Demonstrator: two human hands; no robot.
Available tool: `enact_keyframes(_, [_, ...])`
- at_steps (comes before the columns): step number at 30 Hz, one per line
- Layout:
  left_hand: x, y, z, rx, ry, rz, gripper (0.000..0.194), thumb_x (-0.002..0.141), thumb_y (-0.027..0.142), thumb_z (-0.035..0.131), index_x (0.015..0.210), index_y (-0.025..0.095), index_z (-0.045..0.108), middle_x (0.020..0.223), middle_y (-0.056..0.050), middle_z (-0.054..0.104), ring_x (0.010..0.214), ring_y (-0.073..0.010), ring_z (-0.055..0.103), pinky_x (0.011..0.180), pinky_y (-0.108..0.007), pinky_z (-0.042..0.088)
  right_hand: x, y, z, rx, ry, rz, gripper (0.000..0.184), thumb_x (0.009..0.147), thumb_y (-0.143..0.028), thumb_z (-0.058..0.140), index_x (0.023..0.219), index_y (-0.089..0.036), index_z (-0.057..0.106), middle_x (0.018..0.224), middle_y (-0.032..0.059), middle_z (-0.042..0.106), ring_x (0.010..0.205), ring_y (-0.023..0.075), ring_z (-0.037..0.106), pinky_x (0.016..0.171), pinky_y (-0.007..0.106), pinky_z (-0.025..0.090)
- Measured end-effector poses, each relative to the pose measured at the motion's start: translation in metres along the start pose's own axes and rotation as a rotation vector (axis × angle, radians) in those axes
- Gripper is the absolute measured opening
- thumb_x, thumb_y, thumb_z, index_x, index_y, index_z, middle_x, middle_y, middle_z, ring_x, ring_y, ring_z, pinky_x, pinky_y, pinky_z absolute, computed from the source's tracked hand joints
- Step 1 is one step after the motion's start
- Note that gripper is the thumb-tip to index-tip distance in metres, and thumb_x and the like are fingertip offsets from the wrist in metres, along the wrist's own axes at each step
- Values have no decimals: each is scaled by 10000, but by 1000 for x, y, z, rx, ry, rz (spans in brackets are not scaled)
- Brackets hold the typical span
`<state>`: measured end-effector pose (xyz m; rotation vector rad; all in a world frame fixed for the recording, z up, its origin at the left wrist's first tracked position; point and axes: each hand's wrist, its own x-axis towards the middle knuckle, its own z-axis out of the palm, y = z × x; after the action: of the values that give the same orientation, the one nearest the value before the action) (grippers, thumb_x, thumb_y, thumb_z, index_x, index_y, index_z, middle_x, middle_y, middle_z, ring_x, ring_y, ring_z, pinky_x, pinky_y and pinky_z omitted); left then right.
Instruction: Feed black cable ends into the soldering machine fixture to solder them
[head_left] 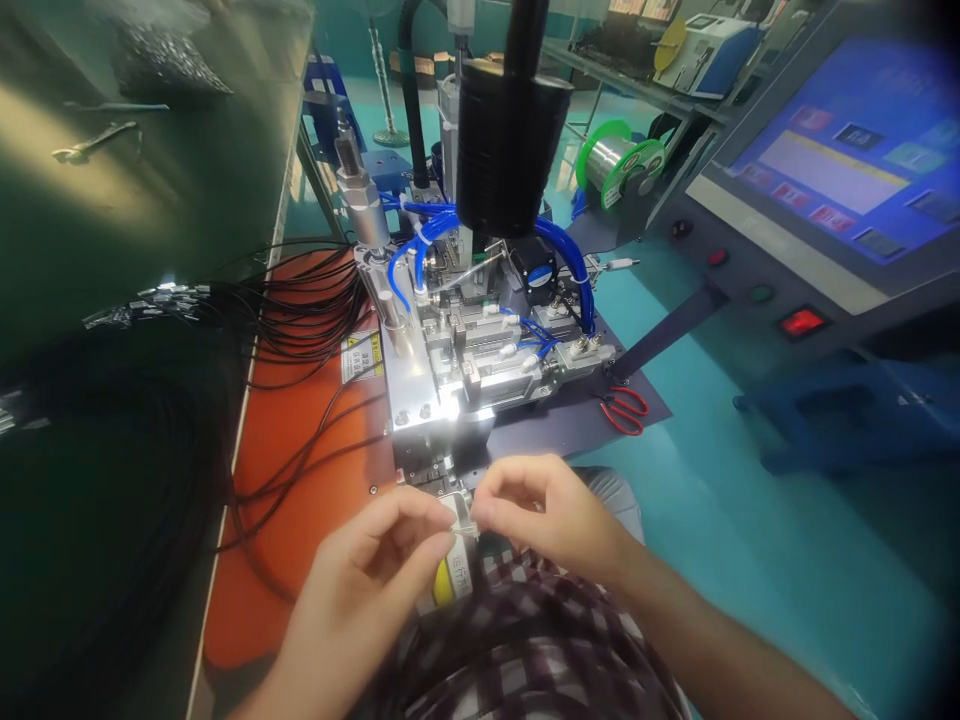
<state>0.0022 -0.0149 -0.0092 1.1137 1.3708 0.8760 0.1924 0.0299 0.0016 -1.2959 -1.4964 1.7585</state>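
Observation:
In the head view my left hand [375,560] is closed in a pinch, thumb against fingertips, low in front of the machine. My right hand [536,505] pinches the same way just to its right, the two sets of fingertips nearly meeting. A small, pale, thin piece [465,531] shows between them, too small to name. Just beyond is the metal bench machine [487,360], with a bright spot of light at its front edge. A white and yellow label [454,578] lies below the fingertips, partly covered by my left hand.
Black cables [315,300] with metal ends cross from the dark table [270,130] onto the orange surface [300,430]. A black nozzle [510,150] hangs above the machine. Red-handled snips [625,410], a wire spool [621,165] and a touch screen [847,160] are on the right.

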Motion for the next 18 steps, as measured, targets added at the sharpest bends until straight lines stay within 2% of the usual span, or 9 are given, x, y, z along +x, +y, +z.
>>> enact_keyframes(7, [-2,1,2,62,-13,23,166,769,372,726,819,219,688,676,0,621,592,-148,573,534,-218,494,1,-5,-6,28,-145,43,125,832,-186,622,711,-155,618,637,-38,590,544,69,460,509,186,374])
enact_keyframes(13, [-2,0,3,60,4,43,160,739,356,753,809,226,692,637,14,621,548,-135,568,503,-200,481,1,2,-10,79,-202,79,218,796,-347,719,726,-150,656,687,-8,635,579,92,499,517,199,410])
enact_keyframes(18, [-3,2,3,46,-15,36,190,735,384,766,820,230,696,649,10,638,559,-139,579,504,-199,489,3,10,-12,230,-302,91,240,791,-375,720,726,-150,665,686,-17,640,531,61,470,503,181,374])
